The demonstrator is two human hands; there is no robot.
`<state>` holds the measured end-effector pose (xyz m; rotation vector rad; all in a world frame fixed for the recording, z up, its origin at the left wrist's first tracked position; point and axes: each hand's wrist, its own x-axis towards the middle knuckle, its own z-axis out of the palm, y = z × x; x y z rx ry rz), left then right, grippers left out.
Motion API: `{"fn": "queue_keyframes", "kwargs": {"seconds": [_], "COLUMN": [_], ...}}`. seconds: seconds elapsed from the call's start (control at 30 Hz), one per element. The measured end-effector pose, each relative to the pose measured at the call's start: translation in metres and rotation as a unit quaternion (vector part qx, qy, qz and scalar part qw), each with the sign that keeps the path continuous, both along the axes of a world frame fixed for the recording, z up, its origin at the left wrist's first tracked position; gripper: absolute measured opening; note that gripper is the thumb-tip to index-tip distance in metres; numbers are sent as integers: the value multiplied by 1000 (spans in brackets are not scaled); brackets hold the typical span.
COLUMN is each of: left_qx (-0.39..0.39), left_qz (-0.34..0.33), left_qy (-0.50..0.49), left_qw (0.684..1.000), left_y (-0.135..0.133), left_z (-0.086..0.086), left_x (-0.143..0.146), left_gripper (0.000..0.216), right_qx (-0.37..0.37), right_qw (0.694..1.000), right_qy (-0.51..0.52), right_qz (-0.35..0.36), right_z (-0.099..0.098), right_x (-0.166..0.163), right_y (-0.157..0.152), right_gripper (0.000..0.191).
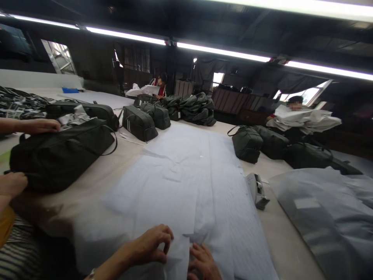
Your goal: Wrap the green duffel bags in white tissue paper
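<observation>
A wide stack of white tissue paper sheets (180, 175) lies spread on the table in front of me. My left hand (151, 245) is at its near edge, with curled fingers pinching the corner of the top sheet. Just to the right, my right hand (202, 264) rests on the paper with its fingers spread and holds nothing. The lower parts of both hands run out of the bottom of the view.
At the left, a co-worker's hands (40, 125) hold a large black duffel bag (58, 155) stuffed with paper. More black bags (138, 123) (247, 144) stand farther back. A small grey dispenser (258, 190) and grey plastic sheets (326, 210) lie to the right. Two people sit at the far side.
</observation>
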<state>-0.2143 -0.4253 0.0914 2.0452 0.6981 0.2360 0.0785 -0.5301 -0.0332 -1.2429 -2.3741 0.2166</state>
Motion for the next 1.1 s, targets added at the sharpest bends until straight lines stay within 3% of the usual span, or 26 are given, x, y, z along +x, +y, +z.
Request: {"fn": "queue_keyframes", "kwargs": {"seconds": [0.13,0.2,0.33,0.47,0.57,0.7,0.77,0.87,0.93,1.1], "left_qx": [33,39,33,112,147,158,167,178,180,163], "left_qz": [-43,-66,-42,36,59,33,29,31,40,53], "left_qy": [40,71,151,142,172,241,266,292,306,372], "left_qw": [998,995,987,983,972,957,949,939,934,912], "left_y": [-5,-6,7,36,50,47,43,41,42,46], "left_z": [-39,-49,-34,-12,-17,-34,-38,-38,-40,-54], "left_x": [7,8,19,51,79,99,102,105,108,117], "left_gripper": [24,27,25,25,33,24,26,31,43,66], "right_qx": [32,52,79,51,19,-4,-16,-33,-30,-9], "right_qw": [999,999,997,992,985,970,939,840,779,682], "right_qy": [3,2,1,41,86,145,194,268,284,303], "right_qz": [-7,-6,2,-104,-150,-197,-284,-470,-558,-665], "right_z": [9,10,1,-6,5,36,56,86,105,127], "right_x": [-2,-1,2,-3,-5,17,45,112,167,300], "right_y": [1,2,2,3,6,12,16,27,40,94], "right_gripper": [11,8,5,10,18,19,23,46,57,55]}}
